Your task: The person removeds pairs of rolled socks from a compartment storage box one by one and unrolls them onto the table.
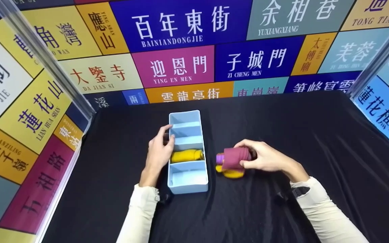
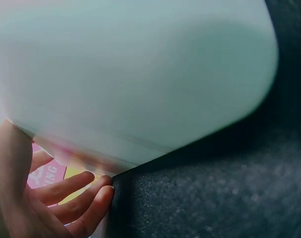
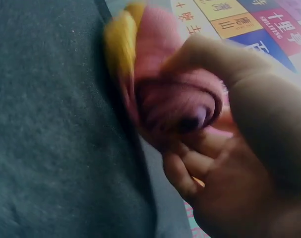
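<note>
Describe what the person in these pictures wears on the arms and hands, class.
Both arms wear long cream sleeves: the left sleeve has a gathered, frilled cuff, the right sleeve a plainer one. A dark strap shows at the right wrist. The left hand and right hand are bare, with no gloves or rings visible.

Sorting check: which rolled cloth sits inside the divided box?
The yellow roll, lying in the box's third compartment from the far end; the maroon roll is outside, in the right hand.

A black cloth (image 1: 316,141) covers the table. On it, touching the left hand (image 1: 159,153), sits the pale blue divided box (image 1: 187,184); under the right hand (image 1: 265,158) lies a yellow roll (image 1: 231,173).
</note>
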Demonstrator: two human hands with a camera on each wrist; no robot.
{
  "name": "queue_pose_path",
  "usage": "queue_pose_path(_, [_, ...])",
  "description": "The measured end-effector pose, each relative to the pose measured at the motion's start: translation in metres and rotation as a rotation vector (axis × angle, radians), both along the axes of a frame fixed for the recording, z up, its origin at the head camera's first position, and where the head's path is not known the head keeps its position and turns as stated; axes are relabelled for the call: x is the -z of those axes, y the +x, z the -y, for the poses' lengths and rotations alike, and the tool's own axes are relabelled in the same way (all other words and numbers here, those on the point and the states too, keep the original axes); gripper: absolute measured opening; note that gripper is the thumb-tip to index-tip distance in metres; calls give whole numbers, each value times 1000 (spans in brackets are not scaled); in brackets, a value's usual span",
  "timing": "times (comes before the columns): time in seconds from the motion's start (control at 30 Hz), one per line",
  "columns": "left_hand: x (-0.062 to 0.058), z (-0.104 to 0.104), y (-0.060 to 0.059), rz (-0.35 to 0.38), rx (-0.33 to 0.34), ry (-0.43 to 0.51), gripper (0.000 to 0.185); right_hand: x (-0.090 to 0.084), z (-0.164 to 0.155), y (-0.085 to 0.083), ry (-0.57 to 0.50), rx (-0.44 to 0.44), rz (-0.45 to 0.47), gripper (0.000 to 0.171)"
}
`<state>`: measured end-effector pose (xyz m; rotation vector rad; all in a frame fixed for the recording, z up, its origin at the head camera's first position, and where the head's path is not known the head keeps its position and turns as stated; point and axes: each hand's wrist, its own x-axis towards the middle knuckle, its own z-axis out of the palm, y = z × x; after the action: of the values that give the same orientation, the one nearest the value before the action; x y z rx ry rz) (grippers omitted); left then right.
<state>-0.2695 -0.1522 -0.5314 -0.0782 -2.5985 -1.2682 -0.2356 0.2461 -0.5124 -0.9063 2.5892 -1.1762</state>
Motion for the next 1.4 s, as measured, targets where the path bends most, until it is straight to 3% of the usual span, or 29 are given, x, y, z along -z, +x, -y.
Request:
queue_pose_path(0.1, [-1,0,0,-2,-1,-13,41,2,0,0,9,-31,22,45])
queue_pose_path(0.33, [-9,3,0,-53,-25,-70,41,2,-1,0,54,8,-57,40])
queue_pose_path(0.5, [-23,5,5,-134,-18,-80,41,3,-2,-1,8,17,-19,52])
queue_pose_path(0.63, [-40,-2,13,-193,11,-102,39,5,-2,-2,-9,30,-8,48])
queue_pose_path(0.8, [-63,-25,28,-278,118,-186,35,5,-3,-2,21,63,-80,37])
queue_pose_path(0.93, [-72,-50,41,-313,248,-266,32,5,-3,-4,43,77,-129,32])
queue_pose_path(1.13, [-67,-84,59,-322,410,-382,26,7,-2,-4,35,71,-110,37])
queue_pose_path(1.27, [-62,-100,68,-338,478,-448,20,9,-1,-3,7,88,-65,45])
queue_pose_path(1.4, [-59,-115,74,-338,536,-510,13,9,-1,-2,-1,115,-62,38])
